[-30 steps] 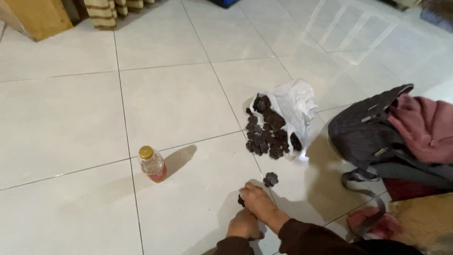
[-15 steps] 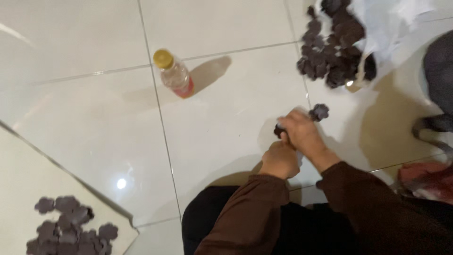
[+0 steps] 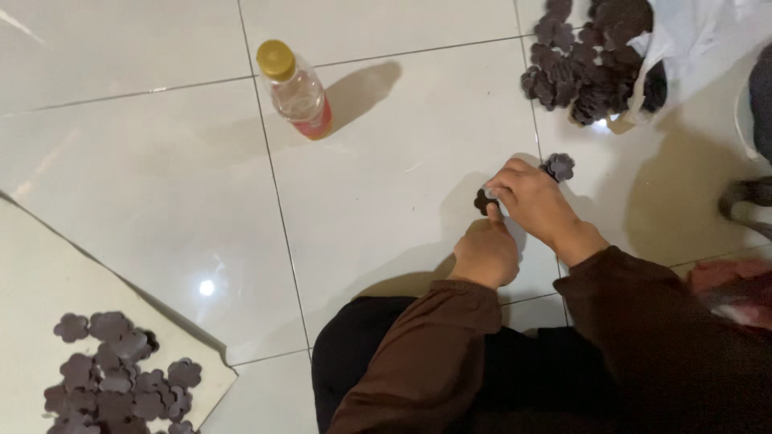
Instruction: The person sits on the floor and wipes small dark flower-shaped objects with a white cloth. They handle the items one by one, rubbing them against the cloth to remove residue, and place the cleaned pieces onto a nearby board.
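Half a second on, our view had dropped a little lower and closer, so the pale board [image 3: 48, 273] at lower left with its heap of dark flower-shaped cutouts [image 3: 117, 386] showed more fully, while the bottle [image 3: 296, 90] with the yellow cap stood on the tiled floor [image 3: 161, 185] much as before. Our hands had barely shifted: our left hand [image 3: 485, 255] was closed with its thumb raised against a small dark flower piece [image 3: 483, 201], and our right hand [image 3: 533, 201] pinched that same piece from above, fingers curled together. Another flower piece [image 3: 559, 166] lay just beside our right knuckles, and the large pile [image 3: 591, 60] spilled from the white plastic bag [image 3: 708, 40] at upper right. Set against a second earlier, we were looking far more steeply down, our brown sleeves [image 3: 418, 362] now in view.
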### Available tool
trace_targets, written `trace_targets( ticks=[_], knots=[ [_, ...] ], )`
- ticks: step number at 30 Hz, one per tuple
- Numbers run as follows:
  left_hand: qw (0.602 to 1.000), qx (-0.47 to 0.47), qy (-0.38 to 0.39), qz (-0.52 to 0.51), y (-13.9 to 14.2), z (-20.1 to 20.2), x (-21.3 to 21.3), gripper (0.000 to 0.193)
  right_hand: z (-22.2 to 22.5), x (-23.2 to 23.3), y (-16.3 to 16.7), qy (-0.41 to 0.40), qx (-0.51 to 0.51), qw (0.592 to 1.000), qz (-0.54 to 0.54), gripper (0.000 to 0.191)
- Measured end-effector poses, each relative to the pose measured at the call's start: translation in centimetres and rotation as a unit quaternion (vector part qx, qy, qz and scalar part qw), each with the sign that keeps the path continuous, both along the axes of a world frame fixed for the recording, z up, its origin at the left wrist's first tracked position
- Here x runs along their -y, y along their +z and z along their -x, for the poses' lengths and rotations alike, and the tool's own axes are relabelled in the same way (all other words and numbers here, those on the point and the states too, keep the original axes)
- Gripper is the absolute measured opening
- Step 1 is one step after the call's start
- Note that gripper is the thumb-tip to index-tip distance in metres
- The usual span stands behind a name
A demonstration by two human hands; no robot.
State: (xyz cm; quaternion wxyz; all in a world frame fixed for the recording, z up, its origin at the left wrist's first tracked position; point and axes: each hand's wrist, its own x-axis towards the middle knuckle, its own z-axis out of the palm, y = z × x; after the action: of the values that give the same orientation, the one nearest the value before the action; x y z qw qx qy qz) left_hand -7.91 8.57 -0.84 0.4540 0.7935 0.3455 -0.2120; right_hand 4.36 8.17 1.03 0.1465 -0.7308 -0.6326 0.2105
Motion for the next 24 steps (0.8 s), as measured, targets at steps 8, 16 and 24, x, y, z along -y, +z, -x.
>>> trace_targets(
  ticks=[8,16,24],
  knots=[
    [0.999,0.031,0.022,-0.005,0.0,0.1,-0.1,0.095,0.2,-0.2,0.2,0.008,0.019,0.999,-0.048,0.011],
    [0.996,0.07,0.058,-0.023,0.6,0.3,-0.6,0.087,0.4,-0.5,0.1,0.008,0.005,0.998,-0.054,0.005],
    [0.995,0.074,0.059,-0.025,1.5,1.0,-1.4,0.074,0.0,-0.6,1.4,-0.004,-0.036,0.999,0.008,0.006]
  ],
)
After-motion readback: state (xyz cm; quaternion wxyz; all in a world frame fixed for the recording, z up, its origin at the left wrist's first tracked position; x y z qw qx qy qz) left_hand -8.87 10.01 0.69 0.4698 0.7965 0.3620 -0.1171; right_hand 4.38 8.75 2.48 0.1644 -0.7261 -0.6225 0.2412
